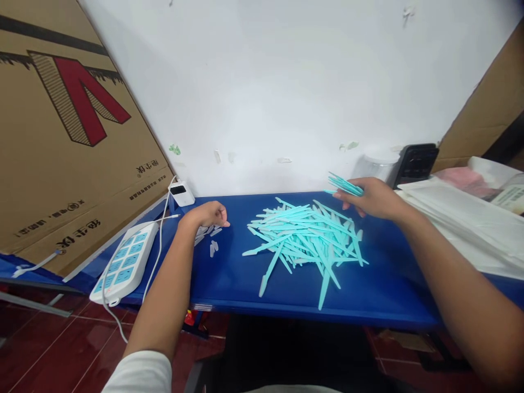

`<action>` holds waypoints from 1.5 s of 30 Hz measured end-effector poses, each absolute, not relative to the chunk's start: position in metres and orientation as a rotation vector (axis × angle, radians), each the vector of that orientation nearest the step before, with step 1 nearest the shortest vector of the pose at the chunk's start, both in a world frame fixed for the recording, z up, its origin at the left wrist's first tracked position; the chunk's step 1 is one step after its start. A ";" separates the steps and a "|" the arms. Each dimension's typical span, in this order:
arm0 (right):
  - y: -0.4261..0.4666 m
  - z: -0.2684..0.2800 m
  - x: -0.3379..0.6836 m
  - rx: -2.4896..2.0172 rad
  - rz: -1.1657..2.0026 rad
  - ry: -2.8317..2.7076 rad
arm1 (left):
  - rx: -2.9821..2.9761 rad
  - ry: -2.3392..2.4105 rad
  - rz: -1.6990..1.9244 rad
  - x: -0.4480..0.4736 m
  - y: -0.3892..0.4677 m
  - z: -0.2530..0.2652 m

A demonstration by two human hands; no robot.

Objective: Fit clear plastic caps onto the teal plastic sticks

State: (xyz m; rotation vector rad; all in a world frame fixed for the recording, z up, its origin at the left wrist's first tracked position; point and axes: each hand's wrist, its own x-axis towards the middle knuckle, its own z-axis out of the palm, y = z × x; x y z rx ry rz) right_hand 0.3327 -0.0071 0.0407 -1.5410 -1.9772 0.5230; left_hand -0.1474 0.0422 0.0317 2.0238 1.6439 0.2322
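- Inside the grip of the right hand [374,198]: a bundle of turquoise sticks [347,185], pinched between thumb and fingers
- Left of this grip, toward the viewer: a loose pile of similar sticks [303,234] on the blue table [229,284]
- Beneath the curled left hand [209,213]: small whitish pieces [216,232]; whether it pinches one cannot be told
- Left of that hand: a white power strip [127,263]

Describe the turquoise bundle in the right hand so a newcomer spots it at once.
Find the blue tabletop against the white wall, then the big heap of turquoise sticks on it. Near the heap's back right side is the right hand, gripping the bundle. Unlike the crisscrossed heap, its sticks lie roughly side by side in the grip.
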 end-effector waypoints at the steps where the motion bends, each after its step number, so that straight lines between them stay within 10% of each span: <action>1: -0.008 0.041 0.330 -1.524 0.538 -1.966 | 2.051 1.586 0.271 -0.142 0.043 0.031; 11: -0.020 0.035 0.289 -1.339 0.794 -1.989 | 1.718 0.937 1.023 -0.054 0.029 0.003; 45: -0.031 0.030 0.268 -1.193 0.957 -2.059 | 1.520 0.743 0.938 -0.016 0.010 -0.013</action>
